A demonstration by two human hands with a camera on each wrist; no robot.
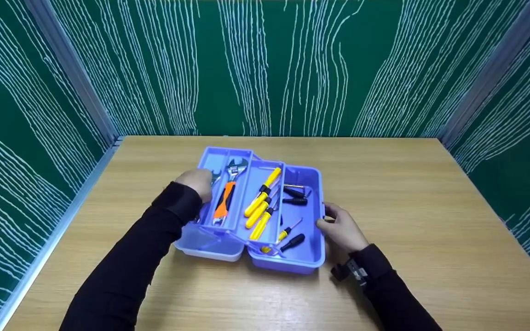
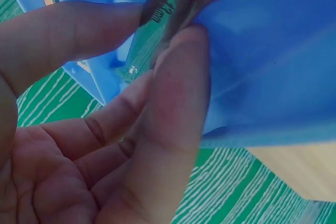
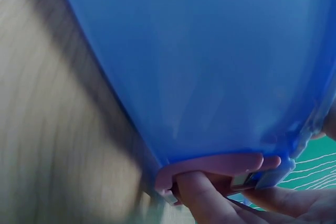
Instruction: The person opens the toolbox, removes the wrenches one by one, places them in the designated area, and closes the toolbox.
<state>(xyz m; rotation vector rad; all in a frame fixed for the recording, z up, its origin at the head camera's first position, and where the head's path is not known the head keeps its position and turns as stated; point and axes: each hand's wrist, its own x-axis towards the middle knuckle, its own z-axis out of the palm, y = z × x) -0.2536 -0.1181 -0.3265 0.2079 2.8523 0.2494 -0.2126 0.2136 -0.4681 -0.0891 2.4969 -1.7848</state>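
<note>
My left hand point(image 1: 196, 182) is over the left tray of an open purple toolbox point(image 1: 310, 257). In the left wrist view its thumb and fingers pinch a shiny metal wrench point(image 2: 169, 6) with a size in mm marked on the shaft. Beside that hand lies an adjustable wrench point(image 1: 225, 200) with an orange and black handle. My right hand point(image 1: 343, 231) grips the toolbox's right wall, thumb at the rim. In the right wrist view, a finger hooks into the pinkish latch point(image 3: 220, 165) on the outer wall.
Yellow-handled screwdrivers point(image 1: 256, 215) fill the middle tray. The deep right compartment holds several small tools, including a black-handled screwdriver point(image 1: 294, 242). The toolbox stands on a wooden table point(image 1: 407, 197), enclosed by green walls point(image 1: 283, 69) with white lines.
</note>
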